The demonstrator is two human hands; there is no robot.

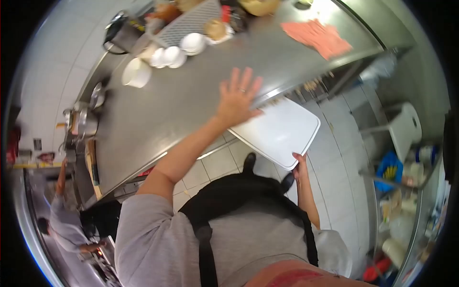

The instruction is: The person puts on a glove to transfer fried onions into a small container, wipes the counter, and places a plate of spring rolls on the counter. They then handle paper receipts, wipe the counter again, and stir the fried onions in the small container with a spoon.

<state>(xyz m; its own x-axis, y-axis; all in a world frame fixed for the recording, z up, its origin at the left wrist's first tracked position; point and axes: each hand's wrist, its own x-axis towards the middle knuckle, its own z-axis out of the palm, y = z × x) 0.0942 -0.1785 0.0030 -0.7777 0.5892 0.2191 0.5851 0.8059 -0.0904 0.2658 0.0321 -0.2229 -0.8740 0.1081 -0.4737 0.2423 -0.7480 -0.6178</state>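
Note:
My left hand [238, 98] is over the steel counter [143, 119], palm down with its fingers spread, and a ring shows on one finger. Nothing is held in it. My right hand [300, 165] grips the near right corner of a white rectangular tray [282, 129] with rounded corners and a thin rim. The tray lies along the front edge of the counter, and its far side is partly hidden there. A few small yellowish bits show near that far edge.
A pink cloth [318, 38] lies at the counter's right end. White bowls [193, 44], a white tub [136, 72] and a grey basket [189, 24] line the back. A white chair [404, 129] and loaded shelves stand right. Another person [67, 222] works at far left.

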